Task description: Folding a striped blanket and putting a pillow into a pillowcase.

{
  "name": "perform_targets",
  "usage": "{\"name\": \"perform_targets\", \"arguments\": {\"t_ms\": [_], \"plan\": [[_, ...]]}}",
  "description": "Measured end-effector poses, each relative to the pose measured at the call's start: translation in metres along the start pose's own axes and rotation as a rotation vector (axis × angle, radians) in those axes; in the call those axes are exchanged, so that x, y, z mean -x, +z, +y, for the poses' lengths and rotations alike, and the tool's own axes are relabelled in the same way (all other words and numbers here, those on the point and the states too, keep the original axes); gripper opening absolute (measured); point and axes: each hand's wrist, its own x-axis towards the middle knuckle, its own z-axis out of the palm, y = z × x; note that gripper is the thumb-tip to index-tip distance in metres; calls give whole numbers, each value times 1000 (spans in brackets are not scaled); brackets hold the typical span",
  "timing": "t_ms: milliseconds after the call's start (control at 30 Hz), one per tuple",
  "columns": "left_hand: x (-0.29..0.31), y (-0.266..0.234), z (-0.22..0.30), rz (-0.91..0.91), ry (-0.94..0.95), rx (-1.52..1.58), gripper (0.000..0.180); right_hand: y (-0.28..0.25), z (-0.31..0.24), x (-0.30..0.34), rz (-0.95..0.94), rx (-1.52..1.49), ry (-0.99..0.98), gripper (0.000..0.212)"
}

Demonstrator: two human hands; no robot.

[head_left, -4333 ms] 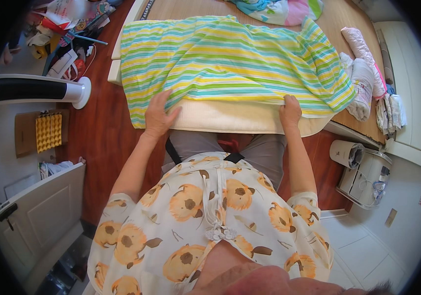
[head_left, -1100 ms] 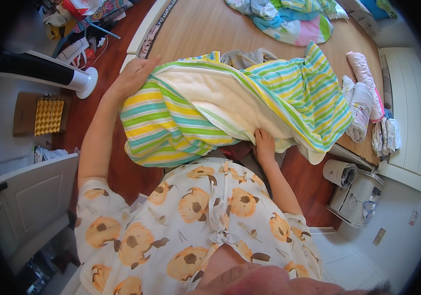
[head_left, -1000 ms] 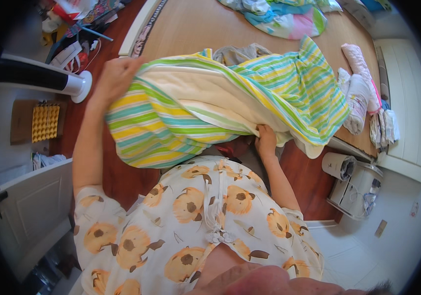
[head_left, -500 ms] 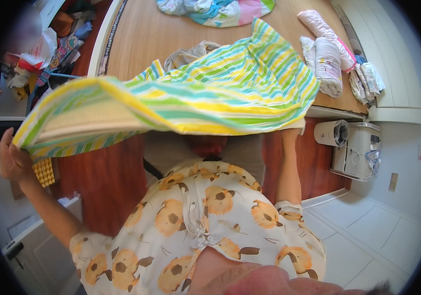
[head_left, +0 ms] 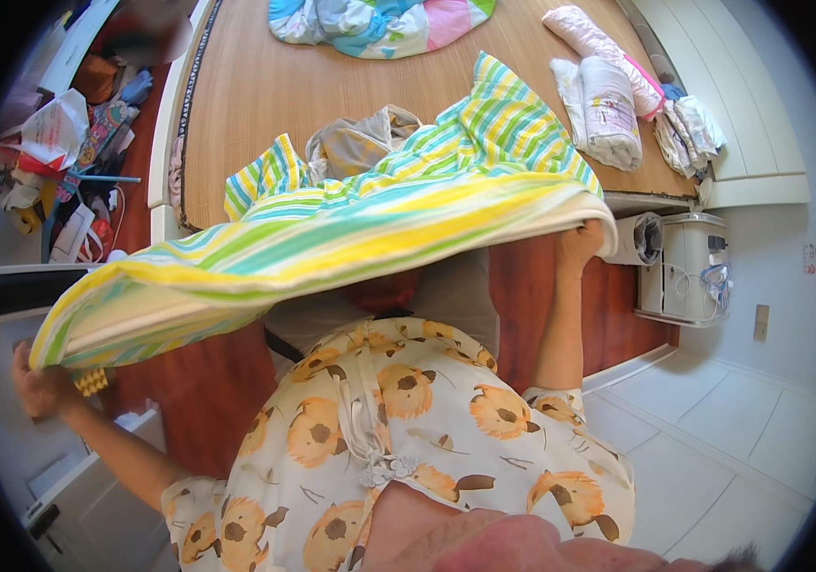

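A large striped cloth in yellow, green, teal and white stretches between my two hands, its pale underside showing along the near edge. My left hand, out at the far left, is closed on its left corner. At the other end, my right hand grips the right corner, where the cream lining folds over the fingers. The far part of the cloth lies on the wooden board surface. A crumpled grey and tan cloth lies just beyond it, partly covered.
A bundled colourful quilt lies at the back. Rolled white and pink bedding and small folded cloths sit at the right. Below them stand a white bin and a small cabinet. Clutter fills the left side.
The near edge of the striped cloth has swung lower on the left as my left hand moved down. My right hand has come up slightly, its grip now showing. The view has shifted a little.
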Motion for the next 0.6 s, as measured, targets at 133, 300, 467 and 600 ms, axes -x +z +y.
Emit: {"name": "perform_targets", "arguments": {"t_ms": [133, 300, 467, 600], "plan": [[40, 38, 0, -280, 124, -103, 43, 17, 26, 24, -142, 75, 139, 21], [107, 83, 50, -929, -203, 139, 38, 24, 40, 53, 21, -18, 390, 24], [157, 108, 56, -1422, -251, 320, 41, 3, 24, 60, 124, -72, 454, 32], [110, 152, 104, -1572, -380, 425, 37, 0, 42, 60, 180, -169, 386, 45]]}}
